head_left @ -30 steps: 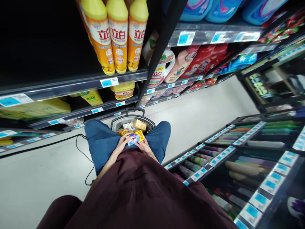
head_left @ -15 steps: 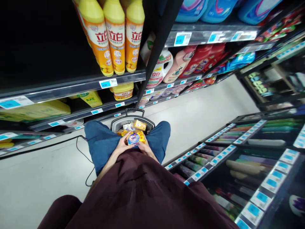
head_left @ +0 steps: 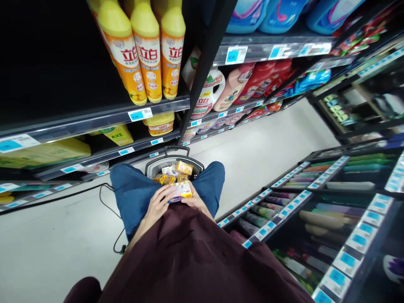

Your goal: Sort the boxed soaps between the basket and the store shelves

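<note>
Between my knees I hold a wrapped soap pack (head_left: 181, 192), with a pale printed side up and a blue and yellow edge towards me. My left hand (head_left: 160, 201) is closed on its left side, fingers lying over the top. At the right end my right hand (head_left: 196, 199) grips it, thumb along the near edge. Just beyond stands a grey shopping basket (head_left: 152, 167) with a dark handle. Several yellow packs (head_left: 184, 167) and a whitish pack (head_left: 170, 170) lie in it.
Shelves ahead carry yellow detergent bottles (head_left: 145, 63), a white jug (head_left: 206, 94) and blue bottles (head_left: 280, 14). Another rack (head_left: 284, 214) with rolled or tube-like goods runs along the right. A black cable (head_left: 101, 202) trails over the pale floor (head_left: 57, 235) on the left.
Both hands have turned the soap pack, so its blue OMO front now faces down towards me and a pale side shows on top. The view has shifted slightly, showing more of the basket's contents.
</note>
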### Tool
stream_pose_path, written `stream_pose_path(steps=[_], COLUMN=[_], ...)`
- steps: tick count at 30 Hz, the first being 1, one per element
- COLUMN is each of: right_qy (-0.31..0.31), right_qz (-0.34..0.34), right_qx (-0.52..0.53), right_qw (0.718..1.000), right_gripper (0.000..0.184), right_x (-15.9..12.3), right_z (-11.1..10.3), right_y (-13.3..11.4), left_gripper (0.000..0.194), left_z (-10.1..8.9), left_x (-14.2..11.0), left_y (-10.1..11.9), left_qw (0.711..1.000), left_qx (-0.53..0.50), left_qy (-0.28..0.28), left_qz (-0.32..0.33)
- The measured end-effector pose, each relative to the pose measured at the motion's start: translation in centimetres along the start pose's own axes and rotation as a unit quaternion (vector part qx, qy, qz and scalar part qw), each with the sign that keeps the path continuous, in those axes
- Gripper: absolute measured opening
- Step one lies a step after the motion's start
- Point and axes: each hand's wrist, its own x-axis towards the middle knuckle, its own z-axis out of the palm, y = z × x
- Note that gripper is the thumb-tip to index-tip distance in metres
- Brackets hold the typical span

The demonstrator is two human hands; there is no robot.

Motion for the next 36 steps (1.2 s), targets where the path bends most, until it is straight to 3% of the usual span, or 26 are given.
stream_pose_path(steps=[5,9,12,18,26,28,30,32,36], right_qy=[-0.014,-0.071,-0.093,-0.028,0.032,0.040,0.040,0.031,0.003], right_qz=[0.011,0.030,0.021,-0.014,0.014,0.019,0.017,0.018,0.011], right_qx=[-0.027,-0.121,-0.169,-0.122,-0.126,-0.135,-0.140,-0.141,-0.134], right_qw=[0.999,0.990,0.981,0.992,0.991,0.990,0.989,0.989,0.991], right_gripper=[0.087,0.091,0.088,0.071,0.059,0.058,0.059,0.059,0.070], right_x=[-0.3,-0.1,0.2,1.3,1.3,1.2,1.1,1.0,1.1], right_z=[0.9,1.4,2.0,3.6,3.5,3.5,3.5,3.6,3.7], right_y=[-1.9,-4.4,-5.5,-4.0,-2.4,-2.2,-2.1,-2.1,-2.7], left_gripper=[0.041,0.063,0.071,0.064,0.052,0.050,0.050,0.051,0.057], left_z=[-1.1,-2.5,-3.3,-2.9,-2.9,-3.0,-3.1,-3.2,-3.8], left_x=[0.5,1.6,2.3,3.1,3.2,3.2,3.2,3.1,3.1], left_y=[1.4,2.1,1.8,0.9,1.5,1.4,1.3,1.4,2.3], left_qw=[0.997,0.986,0.969,0.868,0.738,0.718,0.716,0.732,0.807], left_qx=[-0.002,-0.034,-0.118,-0.344,-0.461,-0.474,-0.476,-0.466,-0.406], left_qy=[0.043,0.074,0.081,0.126,0.131,0.129,0.126,0.124,0.096], left_qz=[-0.071,-0.143,-0.203,-0.336,-0.476,-0.494,-0.494,-0.481,-0.418])
